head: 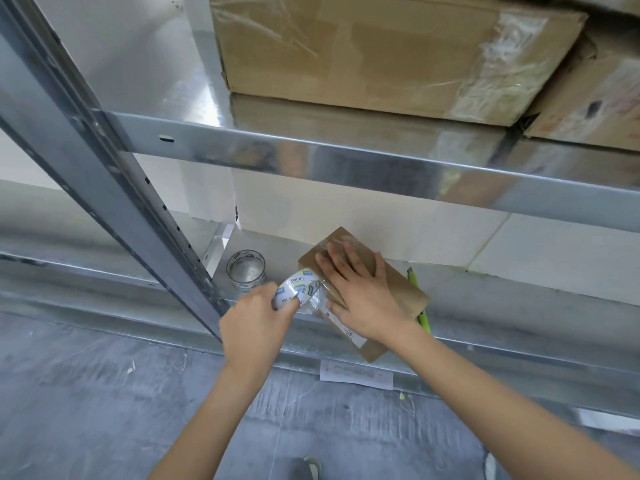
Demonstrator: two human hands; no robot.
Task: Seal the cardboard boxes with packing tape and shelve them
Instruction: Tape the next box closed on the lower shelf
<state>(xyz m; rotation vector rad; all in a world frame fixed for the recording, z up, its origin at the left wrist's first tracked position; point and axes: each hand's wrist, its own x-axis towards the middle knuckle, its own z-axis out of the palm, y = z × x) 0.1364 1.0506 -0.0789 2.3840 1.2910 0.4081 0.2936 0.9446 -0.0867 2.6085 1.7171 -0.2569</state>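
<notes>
I see the metal shelf (346,157) with big taped boxes (363,53) above; on the lower shelf lies the small cardboard box (398,289), long axis running away to the left. My right hand (360,292) presses flat on its top, fingers straight. My left hand (256,323) grips the tape roll (298,289) just beside the box's near-left edge — the strip (clear, hard to trace) seems to run along that axis. A spare roll (246,270) stands left.

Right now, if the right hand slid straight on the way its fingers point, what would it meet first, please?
Probably the white box at the back of the shelf. The right hand lies flat on the small cardboard box, fingers pointing up-left past its far corner; depth there is unclear.
</notes>
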